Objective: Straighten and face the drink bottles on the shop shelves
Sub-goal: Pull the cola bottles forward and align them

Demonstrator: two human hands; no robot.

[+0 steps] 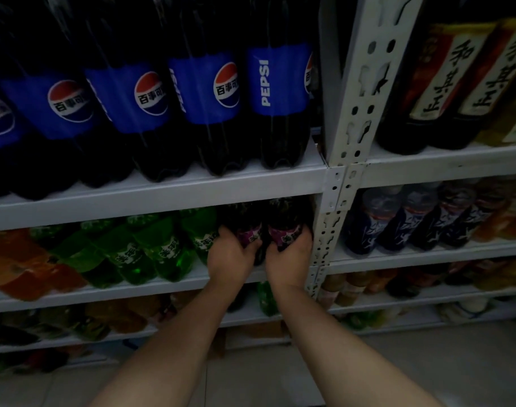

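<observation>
Left hand (228, 257) gripping left dark purple-labelled plastic bottle (248, 230); right hand (289, 259) gripping right dark purple-labelled plastic bottle (286, 227), both standing on white metal shelf (174, 282), right of green bottles (159, 248).

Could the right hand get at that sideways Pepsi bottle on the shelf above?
Probably yes. The Pepsi bottle stands at the open shelf front, nothing before it, but the right hand is wrapped round a purple-labelled bottle and must let go first.

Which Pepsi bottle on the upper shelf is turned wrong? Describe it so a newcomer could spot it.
Find the white upright post between the two shelving bays. The Pepsi bottle directly left of it ends the row. Its label shows the word PEPSI running vertically, while its neighbours show the round red, white and blue logo.
</observation>
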